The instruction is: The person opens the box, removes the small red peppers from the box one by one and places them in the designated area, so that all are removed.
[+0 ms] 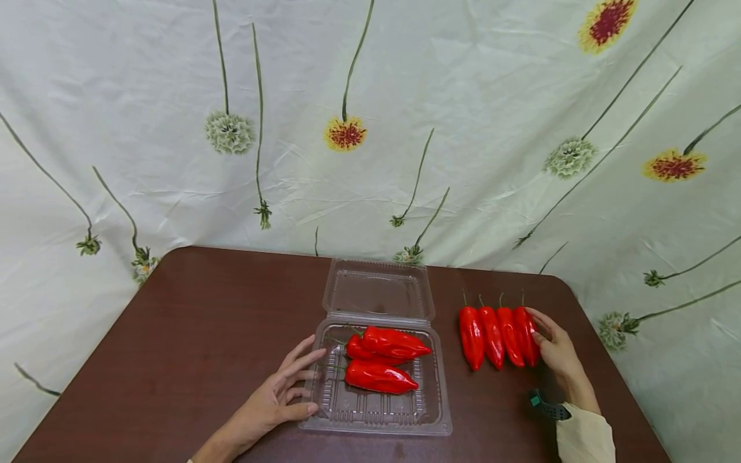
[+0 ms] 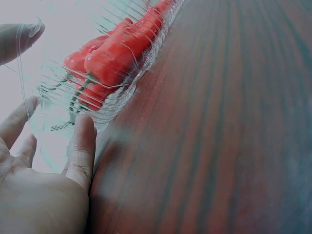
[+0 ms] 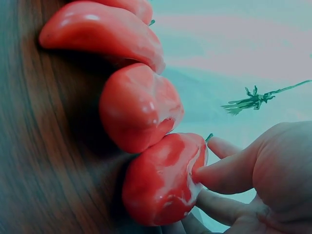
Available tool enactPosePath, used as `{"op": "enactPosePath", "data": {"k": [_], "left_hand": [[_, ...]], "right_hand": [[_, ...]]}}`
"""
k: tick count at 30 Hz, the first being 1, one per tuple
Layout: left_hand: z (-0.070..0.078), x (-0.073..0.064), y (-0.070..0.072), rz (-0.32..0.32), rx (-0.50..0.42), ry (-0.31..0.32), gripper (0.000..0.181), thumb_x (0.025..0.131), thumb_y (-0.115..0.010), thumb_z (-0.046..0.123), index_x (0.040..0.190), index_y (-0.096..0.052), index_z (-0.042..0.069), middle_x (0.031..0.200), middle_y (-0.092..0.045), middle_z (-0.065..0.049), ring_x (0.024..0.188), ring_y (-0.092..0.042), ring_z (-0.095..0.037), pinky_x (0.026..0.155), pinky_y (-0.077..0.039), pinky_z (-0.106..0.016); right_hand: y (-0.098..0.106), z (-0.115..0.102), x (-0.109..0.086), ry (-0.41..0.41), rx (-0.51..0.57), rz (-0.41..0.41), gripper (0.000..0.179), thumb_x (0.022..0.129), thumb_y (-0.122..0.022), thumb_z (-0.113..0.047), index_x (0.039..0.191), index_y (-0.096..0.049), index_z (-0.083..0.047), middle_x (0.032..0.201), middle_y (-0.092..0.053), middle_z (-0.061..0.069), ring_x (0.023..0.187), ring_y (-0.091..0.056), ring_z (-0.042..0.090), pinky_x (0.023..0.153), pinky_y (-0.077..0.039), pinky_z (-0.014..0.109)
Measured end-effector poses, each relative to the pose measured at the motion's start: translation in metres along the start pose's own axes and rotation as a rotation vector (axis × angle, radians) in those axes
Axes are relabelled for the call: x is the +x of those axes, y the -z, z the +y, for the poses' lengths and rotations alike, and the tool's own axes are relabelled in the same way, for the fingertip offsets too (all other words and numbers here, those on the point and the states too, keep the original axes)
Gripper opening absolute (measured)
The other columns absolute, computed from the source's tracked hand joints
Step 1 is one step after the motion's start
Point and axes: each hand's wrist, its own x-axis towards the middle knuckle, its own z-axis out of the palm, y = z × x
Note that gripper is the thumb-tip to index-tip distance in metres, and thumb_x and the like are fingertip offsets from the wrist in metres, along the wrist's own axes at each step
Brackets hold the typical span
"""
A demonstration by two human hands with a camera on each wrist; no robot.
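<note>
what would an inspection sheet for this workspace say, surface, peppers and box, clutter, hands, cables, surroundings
Surface: dark brown wood-grain table.
Job's things: three pointed red peppers inside an open clear plastic clamshell box; four more peppers in a row on the table, right of the box.
Clutter: nothing seen.
Left hand: spread at the box's left edge.
Right hand: touches the row's rightmost pepper; grip unclear.
Cables: nothing seen.
Surroundings: white flower-print cloth behind the table.

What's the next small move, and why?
I'd probably lift the rightmost pepper with the right hand toward the open box: that hand touches this pepper, three peppers lie in the box with room beside them, and the left hand is at the box's left edge.
</note>
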Motion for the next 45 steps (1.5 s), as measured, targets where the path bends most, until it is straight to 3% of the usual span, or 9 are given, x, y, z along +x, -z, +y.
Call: {"op": "enactPosePath", "data": {"k": [9,19,24,30,33,35,39,42,45], "left_hand": [[0.001,0.0,0.0,0.004,0.004,-0.006,0.076,0.093,-0.063,-0.008,0.158,-0.024,0.001,0.167,0.009,-0.01,0.13,-0.046,-0.016,0.097,-0.051,-0.024],[0.001,-0.001,0.0,0.002,0.0,-0.005,0.075,0.093,-0.062,-0.008,0.157,-0.024,0.0,0.167,0.009,-0.01,0.13,-0.046,-0.016,0.097,-0.051,-0.025],[0.001,-0.002,0.0,0.015,0.019,0.039,0.076,0.093,-0.062,-0.007,0.158,-0.024,0.002,0.168,0.009,-0.006,0.131,-0.046,-0.016,0.097,-0.051,-0.024],[0.0,-0.003,-0.001,0.026,0.036,0.087,0.078,0.093,-0.064,-0.006,0.159,-0.024,0.005,0.168,0.009,-0.004,0.131,-0.046,-0.016,0.097,-0.051,-0.024],[-0.001,-0.003,-0.001,0.022,0.035,0.069,0.077,0.093,-0.063,-0.006,0.158,-0.024,0.003,0.168,0.009,-0.006,0.131,-0.046,-0.016,0.097,-0.051,-0.024],[-0.001,-0.002,-0.001,0.017,0.027,0.058,0.077,0.093,-0.063,-0.007,0.158,-0.023,0.002,0.168,0.009,-0.007,0.131,-0.046,-0.016,0.096,-0.051,-0.025],[-0.001,-0.001,0.001,0.01,0.02,0.042,0.076,0.093,-0.062,-0.007,0.158,-0.023,0.001,0.168,0.01,-0.006,0.13,-0.046,-0.017,0.095,-0.052,-0.025],[0.001,0.0,0.001,0.007,0.015,0.038,0.077,0.093,-0.063,-0.006,0.158,-0.023,0.002,0.168,0.01,-0.005,0.13,-0.046,-0.017,0.095,-0.051,-0.025],[0.002,0.0,0.0,-0.005,0.008,0.025,0.076,0.094,-0.062,-0.006,0.159,-0.022,0.002,0.167,0.013,-0.007,0.131,-0.045,-0.015,0.096,-0.051,-0.025]], "right_hand": [[0.002,-0.003,-0.002,0.038,-0.041,0.049,0.052,0.101,-0.04,0.007,0.153,-0.036,-0.001,0.153,-0.035,0.033,0.128,-0.048,0.052,0.076,-0.044,0.008],[0.004,-0.019,-0.008,0.153,-0.115,0.117,0.046,0.101,-0.046,0.005,0.147,-0.045,0.001,0.144,-0.048,0.031,0.118,-0.054,0.043,0.076,-0.046,0.009],[0.001,-0.033,-0.012,0.213,-0.163,0.135,0.044,0.1,-0.052,0.003,0.144,-0.051,-0.001,0.135,-0.057,0.03,0.109,-0.06,0.034,0.074,-0.052,0.021],[-0.002,-0.049,-0.02,0.265,-0.193,0.108,0.043,0.101,-0.056,-0.004,0.144,-0.052,-0.006,0.137,-0.057,0.027,0.116,-0.059,0.04,0.078,-0.05,0.026],[-0.004,-0.058,-0.024,0.295,-0.187,0.096,0.044,0.101,-0.058,-0.005,0.144,-0.053,-0.008,0.134,-0.059,0.025,0.105,-0.064,0.031,0.073,-0.049,0.025],[-0.007,-0.064,-0.027,0.308,-0.175,0.079,0.044,0.1,-0.059,-0.006,0.143,-0.054,-0.009,0.113,-0.064,0.026,0.079,-0.063,0.021,0.061,-0.047,0.024],[-0.015,-0.078,-0.032,0.337,-0.16,0.036,0.043,0.1,-0.061,-0.01,0.143,-0.055,-0.012,0.124,-0.062,0.02,0.091,-0.058,0.011,0.072,-0.051,0.023],[-0.023,-0.088,-0.036,0.382,-0.156,0.005,0.042,0.1,-0.061,-0.011,0.142,-0.056,-0.013,0.147,-0.052,0.012,0.118,-0.052,0.019,0.094,-0.05,0.036],[-0.032,-0.098,-0.039,0.427,-0.135,-0.048,0.043,0.099,-0.062,-0.009,0.141,-0.056,-0.014,0.148,-0.052,0.01,0.121,-0.053,0.028,0.1,-0.048,0.04]]}}
